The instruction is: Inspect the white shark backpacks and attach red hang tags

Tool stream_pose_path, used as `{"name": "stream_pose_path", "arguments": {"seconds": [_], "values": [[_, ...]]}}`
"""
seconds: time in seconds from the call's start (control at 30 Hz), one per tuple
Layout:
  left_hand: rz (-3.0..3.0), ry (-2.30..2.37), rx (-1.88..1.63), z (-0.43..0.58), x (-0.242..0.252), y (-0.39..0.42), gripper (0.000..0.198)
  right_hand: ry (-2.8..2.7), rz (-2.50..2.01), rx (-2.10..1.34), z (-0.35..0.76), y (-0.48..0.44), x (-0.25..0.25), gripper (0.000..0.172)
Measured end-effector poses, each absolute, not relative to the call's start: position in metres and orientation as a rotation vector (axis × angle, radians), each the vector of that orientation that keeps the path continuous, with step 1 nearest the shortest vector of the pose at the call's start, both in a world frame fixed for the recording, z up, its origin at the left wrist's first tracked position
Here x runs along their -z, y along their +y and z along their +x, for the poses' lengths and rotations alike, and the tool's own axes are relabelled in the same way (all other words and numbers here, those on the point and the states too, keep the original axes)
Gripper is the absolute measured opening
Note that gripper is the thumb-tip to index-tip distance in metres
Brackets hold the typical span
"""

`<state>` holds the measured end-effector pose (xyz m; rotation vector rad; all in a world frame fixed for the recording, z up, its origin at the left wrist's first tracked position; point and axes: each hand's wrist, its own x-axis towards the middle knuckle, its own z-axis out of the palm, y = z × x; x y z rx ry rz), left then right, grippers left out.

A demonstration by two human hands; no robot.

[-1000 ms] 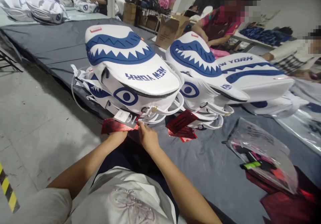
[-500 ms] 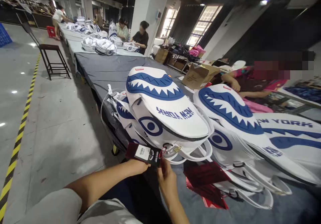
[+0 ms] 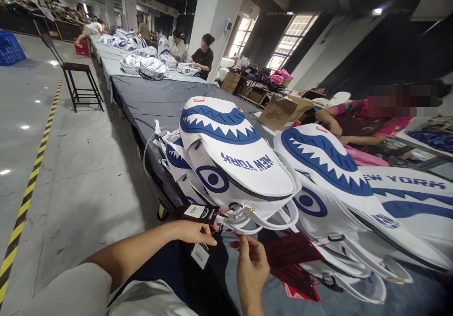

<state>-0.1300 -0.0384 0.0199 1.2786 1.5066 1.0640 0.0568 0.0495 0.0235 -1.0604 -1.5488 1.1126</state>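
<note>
A white backpack [image 3: 244, 174] with a blue shark-mouth print, a round eye and "NEW YORK" lettering lies on top of another on the table. A black hang tag [image 3: 201, 213] with a white barcode label hangs from its top loop by a red cord. My left hand [image 3: 194, 232] is just below that tag, fingers closed on a thin cord. A second tag [image 3: 200, 256] dangles beneath those fingers. My right hand [image 3: 252, 257] pinches at the cord's other end, close to the bag's white handle [image 3: 279, 221]. The fingertips partly hide the cord.
More shark backpacks [image 3: 325, 165] are stacked at the right, with dark red tags [image 3: 292, 250]. A person's arm [image 3: 331, 120] is beyond them, near a cardboard box [image 3: 283, 110]. A stool [image 3: 83, 80] stands on the floor left of the long table [image 3: 163, 89]. Other people work farther back.
My right hand has moved right and down, away from the tag. My left hand has shifted slightly off the upper tag, and a second tag now hangs below it.
</note>
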Motion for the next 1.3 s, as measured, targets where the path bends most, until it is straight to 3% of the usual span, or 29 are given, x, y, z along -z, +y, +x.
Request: {"name": "stream_pose_path", "arguments": {"seconds": [0.1,0.33,0.67,0.9,1.07,1.17,1.3], "values": [[1.284,1.533,-1.073,-0.135,-0.021,-0.047,0.033,-1.551,-0.917,-1.172,0.049,0.042,-0.020,0.031],[1.108,1.825,-1.327,-0.122,-0.007,-0.044,0.028,-1.901,-0.823,-1.113,0.047,0.047,-0.017,0.030],[1.741,1.686,-1.231,-0.115,-0.015,-0.051,0.036,-2.209,-0.745,-1.048,0.048,0.060,-0.023,0.036],[1.168,1.438,-1.518,-0.101,-0.009,-0.033,0.021,-2.089,-0.826,-1.321,0.054,0.061,-0.029,0.040],[0.669,1.359,-1.637,-0.087,-0.009,-0.014,0.038,-1.984,-0.914,-1.371,0.050,0.062,-0.033,0.042],[0.882,1.498,-1.611,-0.089,-0.015,-0.022,0.033,-2.082,-0.861,-1.337,0.050,0.063,-0.033,0.038],[1.511,1.726,-1.313,-0.102,-0.023,-0.040,0.029,-2.316,-0.731,-1.220,0.053,0.066,-0.032,0.037]]}}
